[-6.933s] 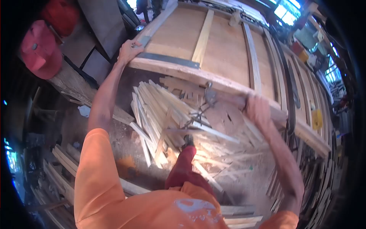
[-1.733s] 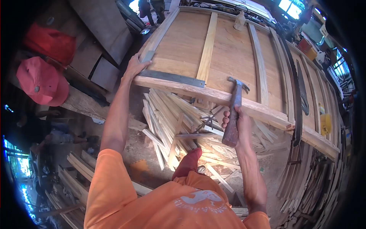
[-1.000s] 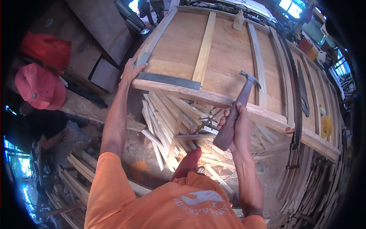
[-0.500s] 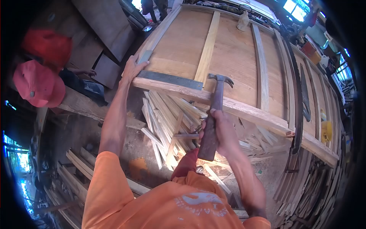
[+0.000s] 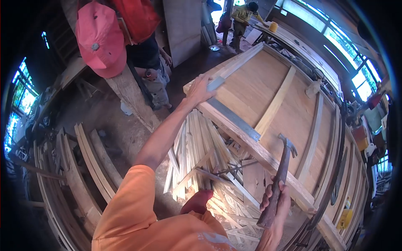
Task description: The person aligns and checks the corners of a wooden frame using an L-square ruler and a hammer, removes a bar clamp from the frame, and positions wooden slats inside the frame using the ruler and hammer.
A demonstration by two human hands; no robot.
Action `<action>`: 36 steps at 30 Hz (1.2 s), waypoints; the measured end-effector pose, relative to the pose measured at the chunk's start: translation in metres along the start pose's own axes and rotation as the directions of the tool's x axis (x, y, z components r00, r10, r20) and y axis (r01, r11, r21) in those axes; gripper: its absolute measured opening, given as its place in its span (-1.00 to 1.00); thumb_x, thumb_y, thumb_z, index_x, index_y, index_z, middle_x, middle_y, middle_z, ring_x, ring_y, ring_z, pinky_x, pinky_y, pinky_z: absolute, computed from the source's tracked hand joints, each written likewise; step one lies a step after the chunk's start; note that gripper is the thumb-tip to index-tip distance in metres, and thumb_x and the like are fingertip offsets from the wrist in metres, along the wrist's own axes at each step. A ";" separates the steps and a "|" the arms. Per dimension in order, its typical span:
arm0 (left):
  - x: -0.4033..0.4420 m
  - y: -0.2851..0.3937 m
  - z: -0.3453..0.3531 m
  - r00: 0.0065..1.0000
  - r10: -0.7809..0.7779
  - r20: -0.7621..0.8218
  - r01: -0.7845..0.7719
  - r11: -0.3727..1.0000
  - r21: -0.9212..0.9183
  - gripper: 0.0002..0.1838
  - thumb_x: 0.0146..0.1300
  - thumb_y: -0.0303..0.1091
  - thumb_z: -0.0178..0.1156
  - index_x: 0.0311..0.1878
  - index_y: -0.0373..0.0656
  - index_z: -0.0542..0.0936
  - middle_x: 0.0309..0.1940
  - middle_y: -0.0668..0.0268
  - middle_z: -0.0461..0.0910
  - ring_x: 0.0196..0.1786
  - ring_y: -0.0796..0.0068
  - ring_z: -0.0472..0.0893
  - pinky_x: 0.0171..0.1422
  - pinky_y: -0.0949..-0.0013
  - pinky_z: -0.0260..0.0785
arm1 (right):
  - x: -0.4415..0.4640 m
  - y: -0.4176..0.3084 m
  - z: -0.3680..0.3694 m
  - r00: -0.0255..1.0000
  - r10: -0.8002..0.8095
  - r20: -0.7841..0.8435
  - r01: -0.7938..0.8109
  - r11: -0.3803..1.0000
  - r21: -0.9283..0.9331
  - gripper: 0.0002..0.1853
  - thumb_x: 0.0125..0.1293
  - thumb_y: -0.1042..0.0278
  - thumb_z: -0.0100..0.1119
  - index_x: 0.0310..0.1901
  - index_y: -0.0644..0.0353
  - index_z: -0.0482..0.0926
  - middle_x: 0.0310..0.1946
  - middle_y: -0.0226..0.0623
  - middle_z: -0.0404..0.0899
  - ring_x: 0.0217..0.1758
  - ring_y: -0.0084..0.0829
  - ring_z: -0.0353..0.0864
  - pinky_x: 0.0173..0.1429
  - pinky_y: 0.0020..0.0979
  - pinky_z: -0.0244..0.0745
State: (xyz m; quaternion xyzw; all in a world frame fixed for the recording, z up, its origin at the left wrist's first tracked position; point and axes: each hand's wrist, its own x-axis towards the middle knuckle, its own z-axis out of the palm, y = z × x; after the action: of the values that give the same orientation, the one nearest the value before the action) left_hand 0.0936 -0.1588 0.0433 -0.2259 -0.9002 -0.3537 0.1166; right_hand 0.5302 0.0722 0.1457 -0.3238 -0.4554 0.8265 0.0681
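In the head view, my right hand is wrapped round the dark handle of a claw hammer. Its head is raised over the near edge of a large wooden panel frame. My left hand grips the frame's near left corner, over the bend of a metal carpenter's square. One arm of the square lies along the near rail and the other shows beyond my fingers. A lighter wooden batten crosses the plywood and meets the rail by the square's end.
Loose wood strips lie piled under the frame, and long boards stand at left. A person in a pink cap is close on the left. Another person is at the back. A bottle stands on the panel.
The view has swung left, so the frame appears lower and further right. My right hand has carried the hammer along the rail, rightward from the square's end. My left hand keeps to the corner.
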 end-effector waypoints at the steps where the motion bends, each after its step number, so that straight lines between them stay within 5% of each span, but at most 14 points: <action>1: -0.005 -0.002 0.001 0.995 0.048 -0.083 -0.054 0.996 -0.066 -0.47 0.10 -0.24 0.47 0.14 -0.19 0.60 0.17 0.00 0.59 0.33 -0.04 0.55 0.44 0.06 0.42 | -0.003 -0.002 0.000 0.999 -0.032 0.013 0.031 0.999 0.022 -0.55 0.65 0.04 -0.01 0.27 0.27 0.43 -0.53 -0.36 0.43 -0.74 -0.47 0.47 -0.74 -0.37 0.54; 8: -0.007 -0.008 0.006 0.986 0.147 -0.078 -0.149 0.988 -0.025 -0.61 0.12 -0.29 0.46 -0.01 -0.25 0.67 0.16 0.04 0.60 0.22 -0.07 0.57 0.33 0.06 0.43 | -0.017 -0.008 0.012 0.995 -0.100 -0.005 0.100 0.988 0.121 -0.53 0.66 0.07 -0.08 0.29 0.34 0.41 -0.55 -0.35 0.39 -0.76 -0.45 0.44 -0.76 -0.38 0.49; 10: -0.006 0.001 0.005 0.961 0.258 -0.100 -0.244 0.961 0.131 -0.60 0.12 -0.34 0.42 0.04 -0.24 0.69 0.13 0.05 0.64 0.20 -0.07 0.57 0.35 0.06 0.41 | -0.023 -0.008 0.009 0.993 -0.114 0.010 0.113 0.989 0.098 -0.53 0.67 0.06 -0.08 0.29 0.34 0.41 -0.54 -0.35 0.41 -0.76 -0.46 0.45 -0.75 -0.40 0.50; 12: -0.013 0.036 -0.010 0.930 0.363 -0.053 -0.357 0.929 0.100 -0.60 0.23 -0.34 0.40 0.14 -0.22 0.70 0.13 0.05 0.66 0.24 -0.06 0.58 0.42 0.04 0.38 | -0.026 -0.008 0.006 0.991 -0.127 -0.028 0.129 0.988 0.085 -0.52 0.66 0.06 -0.07 0.30 0.35 0.41 -0.54 -0.34 0.42 -0.76 -0.46 0.45 -0.75 -0.41 0.49; 14: -0.023 0.059 -0.003 0.777 0.549 0.307 -0.501 0.835 -0.226 -0.61 0.39 -0.32 0.35 0.24 -0.20 0.70 0.18 0.06 0.67 0.32 -0.03 0.57 0.49 0.04 0.35 | -0.034 -0.010 0.000 0.991 -0.134 -0.025 0.133 0.991 -0.026 -0.52 0.66 0.07 -0.06 0.30 0.36 0.40 -0.55 -0.33 0.42 -0.76 -0.45 0.45 -0.74 -0.40 0.48; 15: -0.027 0.066 0.001 0.708 0.560 0.430 -0.511 0.827 -0.234 -0.64 0.49 -0.30 0.30 0.27 -0.19 0.70 0.22 0.05 0.68 0.37 -0.01 0.57 0.52 0.07 0.35 | -0.036 -0.011 -0.002 0.991 -0.126 -0.041 0.125 0.992 -0.029 -0.51 0.64 0.08 -0.04 0.31 0.38 0.40 -0.55 -0.32 0.43 -0.76 -0.44 0.46 -0.74 -0.38 0.49; 18: -0.033 0.080 -0.005 0.664 0.475 0.577 -0.376 0.880 -0.291 -0.63 0.49 -0.30 0.30 0.27 -0.21 0.70 0.24 0.04 0.68 0.35 -0.01 0.60 0.51 0.10 0.37 | -0.041 -0.012 -0.011 0.993 -0.116 -0.040 0.114 0.993 -0.041 -0.50 0.64 0.08 -0.04 0.32 0.39 0.39 -0.55 -0.30 0.44 -0.76 -0.42 0.46 -0.74 -0.36 0.49; 24: -0.039 0.075 0.004 0.672 0.486 0.559 -0.388 0.874 -0.293 -0.62 0.48 -0.32 0.31 0.29 -0.23 0.69 0.22 0.01 0.69 0.34 0.02 0.62 0.49 0.10 0.40 | -0.056 -0.013 -0.030 0.988 -0.120 -0.094 0.115 0.992 -0.050 -0.47 0.63 0.07 -0.02 0.33 0.41 0.38 -0.57 -0.27 0.45 -0.80 -0.40 0.45 -0.75 -0.35 0.48; 27: -0.050 0.081 -0.004 0.737 0.449 0.505 -0.377 0.893 -0.243 -0.57 0.44 -0.30 0.36 0.30 -0.25 0.66 0.28 0.01 0.64 0.38 -0.02 0.57 0.53 0.08 0.37 | -0.061 -0.013 -0.045 0.982 -0.176 -0.063 0.171 0.983 -0.071 -0.48 0.63 0.08 -0.01 0.34 0.40 0.38 -0.59 -0.26 0.44 -0.81 -0.39 0.44 -0.77 -0.34 0.46; 29: -0.076 0.086 0.002 0.854 0.498 0.152 -0.499 0.866 -0.039 -0.46 0.42 -0.29 0.38 0.41 -0.24 0.57 0.37 0.00 0.55 0.45 -0.04 0.50 0.56 0.05 0.33 | -0.063 -0.017 -0.047 0.974 -0.219 -0.059 0.215 0.974 -0.070 -0.54 0.59 0.15 0.06 0.29 0.36 0.40 -0.59 -0.27 0.43 -0.79 -0.39 0.45 -0.76 -0.34 0.45; 31: -0.105 0.098 0.010 0.930 0.357 -0.086 -0.366 0.917 -0.159 -0.41 0.42 -0.31 0.39 0.46 -0.23 0.51 0.44 -0.01 0.48 0.48 -0.05 0.44 0.59 0.04 0.29 | -0.071 -0.017 -0.048 0.973 -0.230 -0.024 0.227 0.969 -0.101 -0.60 0.56 0.21 0.11 0.24 0.33 0.42 -0.59 -0.28 0.43 -0.77 -0.40 0.45 -0.73 -0.35 0.45; 33: -0.145 0.113 0.015 0.953 0.177 -0.245 -0.247 0.925 -0.289 -0.49 0.44 -0.35 0.36 0.40 -0.26 0.54 0.39 0.00 0.50 0.45 -0.03 0.47 0.58 0.07 0.30 | -0.079 -0.014 -0.056 0.925 -0.379 -0.025 0.361 0.898 -0.252 -0.58 0.42 0.28 0.42 0.20 0.21 0.53 -0.48 -0.30 0.52 -0.54 -0.41 0.53 -0.52 -0.37 0.52; 36: -0.215 0.116 0.035 0.941 -0.026 -0.338 -0.147 0.867 -0.475 -0.53 0.47 -0.40 0.31 0.38 -0.30 0.53 0.34 -0.02 0.49 0.45 -0.02 0.46 0.58 0.09 0.28 | -0.075 -0.015 -0.065 0.918 -0.377 -0.125 0.322 0.891 -0.321 -0.53 0.42 0.35 0.41 0.26 0.25 0.46 -0.42 -0.25 0.53 -0.53 -0.40 0.54 -0.52 -0.36 0.55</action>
State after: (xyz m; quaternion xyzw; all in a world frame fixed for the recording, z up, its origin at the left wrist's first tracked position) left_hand 0.3358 -0.1292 0.0064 -0.2136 -0.7391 -0.6009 0.2169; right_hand 0.6247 0.0965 0.1690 -0.3175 -0.6159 0.6901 0.2090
